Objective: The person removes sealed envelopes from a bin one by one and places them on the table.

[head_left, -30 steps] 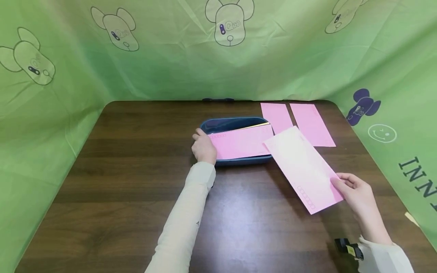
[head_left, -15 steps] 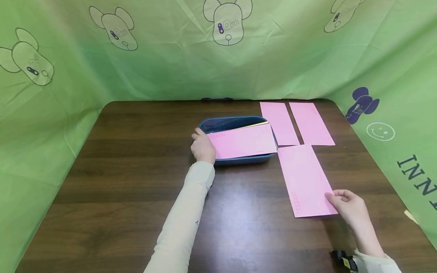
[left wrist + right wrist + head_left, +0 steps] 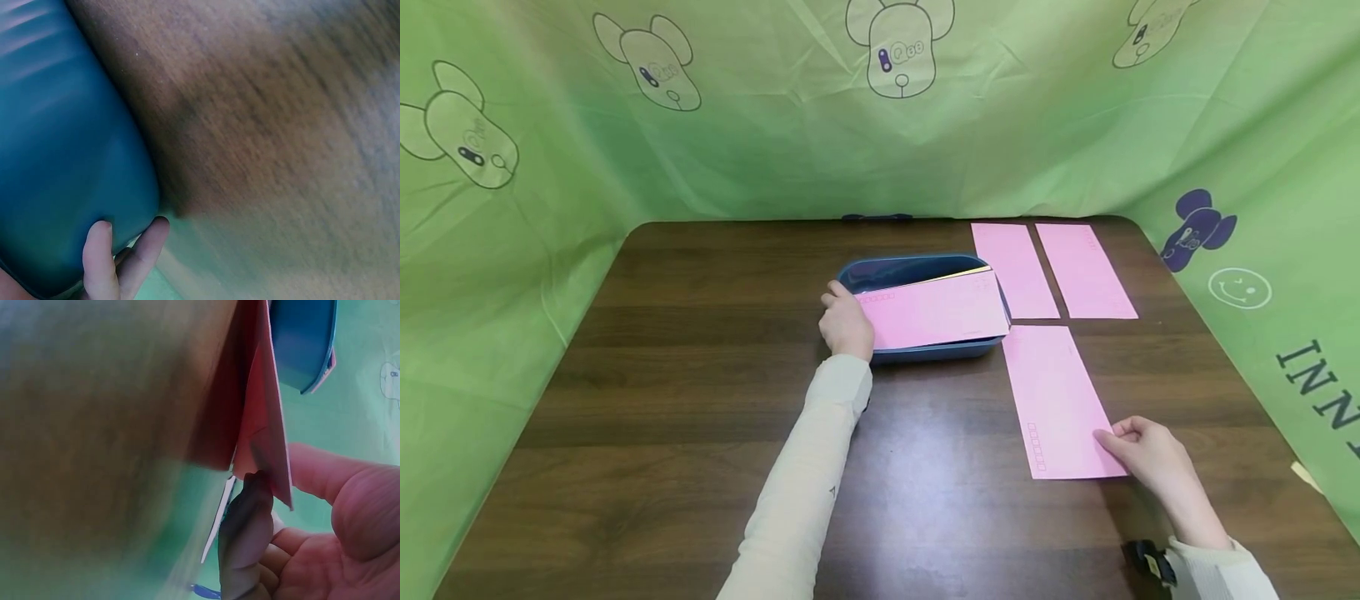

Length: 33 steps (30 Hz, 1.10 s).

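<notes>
A blue plastic bin (image 3: 932, 353) stands on the table, with pink envelopes (image 3: 936, 312) lying in it and a yellow edge showing beneath the top one. My left hand (image 3: 847, 325) holds the bin's left end; in the left wrist view its fingers (image 3: 100, 256) press against the outer wall. To the right of the bin, my right hand (image 3: 1153, 462) pinches the lower right corner of another pink envelope (image 3: 1060, 400) between thumb and fingers. That envelope's far left corner meets the bin's right front corner, and the right wrist view shows it edge-on, close over the wood.
Two pink envelopes (image 3: 1015, 271) (image 3: 1086, 271) lie side by side at the table's back right. Green printed cloth (image 3: 760, 158) surrounds the brown wooden table (image 3: 685, 400) at the back and sides. A black wrist device (image 3: 1150, 562) sits at my right cuff.
The right hand has lowered the envelope and turned it from slanted to nearly lengthwise, uncovering the back left envelope, then shifted it slightly left. The left hand and bin stay put.
</notes>
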Each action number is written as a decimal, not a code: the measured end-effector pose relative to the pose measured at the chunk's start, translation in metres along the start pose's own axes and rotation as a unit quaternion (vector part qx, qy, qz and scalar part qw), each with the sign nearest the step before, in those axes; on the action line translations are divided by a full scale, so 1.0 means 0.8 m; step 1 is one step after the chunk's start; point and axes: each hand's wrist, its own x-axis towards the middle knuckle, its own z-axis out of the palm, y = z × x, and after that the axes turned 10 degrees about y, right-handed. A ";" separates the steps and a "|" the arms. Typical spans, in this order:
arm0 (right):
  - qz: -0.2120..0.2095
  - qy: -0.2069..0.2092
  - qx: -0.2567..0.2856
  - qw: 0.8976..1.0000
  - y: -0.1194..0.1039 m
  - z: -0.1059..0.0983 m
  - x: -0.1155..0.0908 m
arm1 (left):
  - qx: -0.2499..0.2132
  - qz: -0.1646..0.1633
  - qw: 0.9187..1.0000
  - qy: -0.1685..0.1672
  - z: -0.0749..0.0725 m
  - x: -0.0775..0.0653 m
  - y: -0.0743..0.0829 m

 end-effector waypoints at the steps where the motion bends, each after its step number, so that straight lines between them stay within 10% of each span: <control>1: -0.001 -0.003 -0.001 1.000 0.000 0.000 0.001 | 0.001 -0.001 1.000 0.000 0.000 0.000 0.000; 33: 0.012 -0.039 -0.020 0.999 0.000 0.001 0.011 | 0.004 -0.001 1.000 -0.002 -0.003 0.000 0.001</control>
